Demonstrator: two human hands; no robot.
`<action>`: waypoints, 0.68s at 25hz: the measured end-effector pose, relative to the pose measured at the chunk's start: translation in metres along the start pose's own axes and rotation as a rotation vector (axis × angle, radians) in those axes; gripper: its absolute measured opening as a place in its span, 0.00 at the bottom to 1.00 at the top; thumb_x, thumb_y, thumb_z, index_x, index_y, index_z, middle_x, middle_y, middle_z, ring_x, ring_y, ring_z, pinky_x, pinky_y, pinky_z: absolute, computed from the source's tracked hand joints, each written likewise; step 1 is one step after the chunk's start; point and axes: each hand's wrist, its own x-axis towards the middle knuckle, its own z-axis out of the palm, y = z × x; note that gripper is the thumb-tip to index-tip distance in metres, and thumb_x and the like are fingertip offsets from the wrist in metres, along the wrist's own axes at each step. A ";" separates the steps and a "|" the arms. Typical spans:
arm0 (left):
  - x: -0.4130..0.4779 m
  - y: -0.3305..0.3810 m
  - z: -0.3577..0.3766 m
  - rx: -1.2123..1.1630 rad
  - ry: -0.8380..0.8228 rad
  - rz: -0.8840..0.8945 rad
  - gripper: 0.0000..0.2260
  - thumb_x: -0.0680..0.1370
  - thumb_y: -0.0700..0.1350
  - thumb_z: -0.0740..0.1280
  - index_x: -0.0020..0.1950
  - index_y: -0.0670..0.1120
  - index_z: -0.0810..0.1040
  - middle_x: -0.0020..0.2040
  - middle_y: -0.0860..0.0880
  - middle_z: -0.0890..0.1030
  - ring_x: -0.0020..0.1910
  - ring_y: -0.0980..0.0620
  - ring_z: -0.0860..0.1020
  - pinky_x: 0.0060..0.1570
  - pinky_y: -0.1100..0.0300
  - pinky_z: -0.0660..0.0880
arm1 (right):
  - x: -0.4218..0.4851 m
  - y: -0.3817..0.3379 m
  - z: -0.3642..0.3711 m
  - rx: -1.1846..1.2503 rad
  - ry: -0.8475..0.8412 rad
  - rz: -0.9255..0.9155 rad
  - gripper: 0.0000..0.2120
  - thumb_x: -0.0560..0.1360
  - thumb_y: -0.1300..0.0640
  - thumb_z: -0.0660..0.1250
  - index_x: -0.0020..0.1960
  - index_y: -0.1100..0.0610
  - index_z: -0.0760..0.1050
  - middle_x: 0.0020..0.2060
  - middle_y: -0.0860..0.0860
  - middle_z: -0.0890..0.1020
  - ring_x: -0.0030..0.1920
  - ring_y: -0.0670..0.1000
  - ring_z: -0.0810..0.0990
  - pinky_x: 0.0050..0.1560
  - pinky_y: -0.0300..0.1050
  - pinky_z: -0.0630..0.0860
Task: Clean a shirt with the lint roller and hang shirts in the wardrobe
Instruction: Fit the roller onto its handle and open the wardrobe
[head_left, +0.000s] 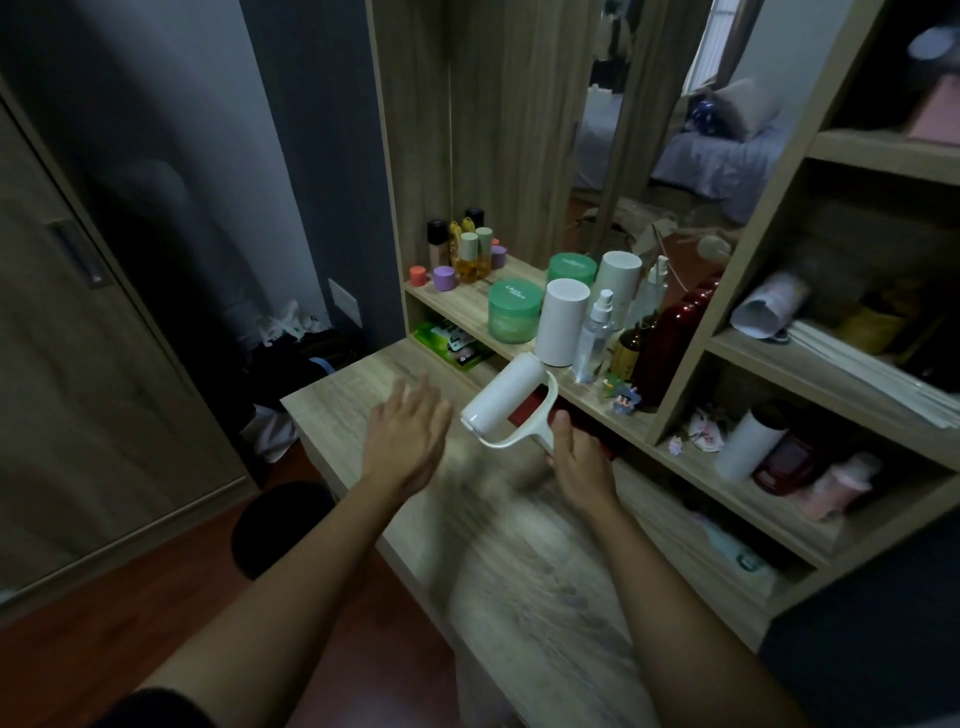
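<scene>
Right hand (579, 460) clamps lint roller (506, 397) handle; left hand (405, 434) spread above desk (545, 582).

One head-worn view, looking forward and down over both forearms onto the wooden desk (519, 571) close below. Shelves (779, 499) rise to the right, a mirror (675, 130) stands far ahead.

The near and middle tabletop (524, 561) lies bare, giving open passage from the near edge to the far shelf (467, 306). That shelf is crowded: a green jar (513, 317), a white cylinder (562, 322), a spray bottle (595, 338) and dark red bottles (675, 343) stand close together. On the right, the filled shelving unit (810, 343) walls off that side. The left side opens onto floor (156, 597).
</scene>
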 end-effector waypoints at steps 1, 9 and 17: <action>0.002 -0.005 0.000 -0.024 0.024 -0.029 0.38 0.75 0.65 0.29 0.76 0.47 0.57 0.78 0.48 0.54 0.77 0.49 0.49 0.75 0.46 0.52 | 0.002 0.003 0.000 -0.001 0.005 0.000 0.30 0.80 0.43 0.45 0.39 0.60 0.78 0.37 0.57 0.83 0.42 0.58 0.82 0.46 0.51 0.76; 0.000 0.016 -0.015 0.101 0.118 0.303 0.26 0.81 0.55 0.44 0.70 0.42 0.68 0.71 0.40 0.68 0.72 0.41 0.63 0.66 0.43 0.64 | 0.018 -0.004 0.018 0.006 -0.013 -0.008 0.38 0.72 0.34 0.40 0.48 0.60 0.79 0.44 0.59 0.84 0.49 0.60 0.81 0.52 0.52 0.76; 0.001 -0.062 -0.045 -0.511 -0.039 -0.182 0.29 0.75 0.55 0.66 0.73 0.49 0.62 0.61 0.50 0.73 0.48 0.50 0.81 0.52 0.58 0.75 | 0.036 -0.056 0.104 0.184 -0.200 -0.015 0.23 0.80 0.44 0.47 0.57 0.54 0.77 0.42 0.51 0.83 0.49 0.54 0.81 0.52 0.50 0.75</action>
